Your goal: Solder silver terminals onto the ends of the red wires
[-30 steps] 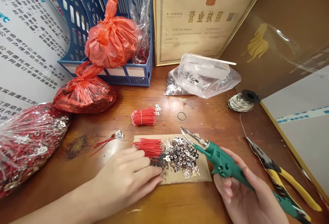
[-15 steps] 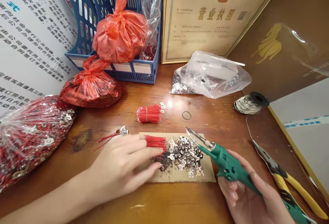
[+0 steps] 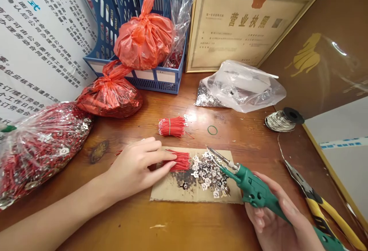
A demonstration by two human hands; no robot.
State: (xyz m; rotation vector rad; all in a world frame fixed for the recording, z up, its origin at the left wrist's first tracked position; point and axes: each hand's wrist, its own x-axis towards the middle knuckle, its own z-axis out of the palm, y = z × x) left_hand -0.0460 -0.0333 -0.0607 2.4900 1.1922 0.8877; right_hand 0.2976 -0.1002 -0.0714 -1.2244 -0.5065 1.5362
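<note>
My left hand [image 3: 143, 162] reaches over the left part of a stained cardboard piece [image 3: 163, 193]. Its thumb and index finger pinch at the near left ends of a pile of red wires [image 3: 181, 161]; the exact hold is partly hidden. One small metal terminal [image 3: 184, 185] lies by itself below the pile. To the right sits a heap of metal terminals [image 3: 211, 174]. My right hand [image 3: 276, 212] is closed around a green soldering gun [image 3: 255, 189], its metal tip pointing up and left, over the heap's upper edge.
Behind the cardboard lie a banded red wire bundle [image 3: 171, 126] and a green rubber band [image 3: 212, 130]. Pliers [image 3: 307, 189] and a solder spool [image 3: 283, 119] are at right. Filled bags [image 3: 43, 147] line the left, and a clear bag of terminals [image 3: 230, 88] lies at the back.
My left hand has moved from beside the lone terminal up to the red wires, its fingers drawing together. It now mostly hides the wired terminals at its left. The view has shifted slightly.
</note>
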